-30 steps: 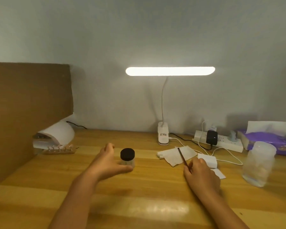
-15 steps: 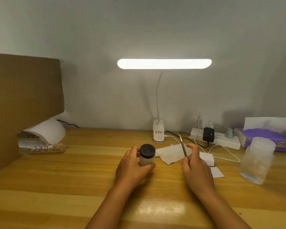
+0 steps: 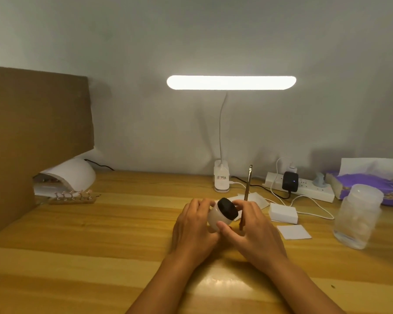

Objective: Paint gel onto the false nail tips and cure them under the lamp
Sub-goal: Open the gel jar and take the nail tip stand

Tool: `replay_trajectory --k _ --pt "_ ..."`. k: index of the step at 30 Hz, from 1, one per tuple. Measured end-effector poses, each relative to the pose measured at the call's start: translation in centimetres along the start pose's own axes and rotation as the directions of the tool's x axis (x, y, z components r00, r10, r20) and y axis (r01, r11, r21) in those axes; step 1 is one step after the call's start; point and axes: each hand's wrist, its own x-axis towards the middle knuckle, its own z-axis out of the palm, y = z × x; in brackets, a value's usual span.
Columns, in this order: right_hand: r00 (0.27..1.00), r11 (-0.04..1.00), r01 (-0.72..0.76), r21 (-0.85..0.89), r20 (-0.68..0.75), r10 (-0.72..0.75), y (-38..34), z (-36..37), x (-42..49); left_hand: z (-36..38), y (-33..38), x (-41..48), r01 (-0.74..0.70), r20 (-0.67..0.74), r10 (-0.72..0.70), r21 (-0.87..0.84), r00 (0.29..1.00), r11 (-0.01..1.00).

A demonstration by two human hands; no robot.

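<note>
Gripping the gel jar in both hands, middle of the desk

Left hand (image 3: 194, 225) wraps the small white jar (image 3: 214, 218) from the left, fingers curled round its body. The jar is tilted, with its black lid (image 3: 228, 208) facing up and to the right. It is lifted just off the desk (image 3: 123, 234).

Right hand (image 3: 255, 232) is closed too. Thumb and forefinger sit on the lid's rim. The same hand holds a thin brush (image 3: 247, 193), which stands nearly upright with its tip pointing up. Cannot tell whether the lid is loose.

A row of false nail tips (image 3: 72, 197) on a wooden strip lies near the left edge. The white curing lamp (image 3: 69, 176) sits just behind it, toward the back left corner, partly hidden by a cardboard sheet (image 3: 36, 132).

A lit desk lamp (image 3: 231, 82) is clipped at the middle of the back edge. Paper wipes (image 3: 258, 200) lie behind the hands, and white pads (image 3: 283, 213) are to their right. Along the right of the back edge are a power strip (image 3: 304, 189) and a purple tissue pack (image 3: 372, 188). A clear plastic container (image 3: 356, 217) stands near the right edge.
</note>
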Motion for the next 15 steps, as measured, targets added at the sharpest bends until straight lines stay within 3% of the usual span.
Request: replay_trajectory --k 4,15 --pt "0.999 0.998 -0.018 0.06 -0.039 0.021 0.0 -0.25 0.05 0.32 0.11 -0.09 -0.072 -0.004 0.072 0.012 0.997 0.997" --pt "0.998 0.995 -0.025 0.098 -0.053 0.031 0.17 -0.31 0.01 0.36 -0.3 0.03 -0.042 0.004 0.042 0.019 0.999 0.999"
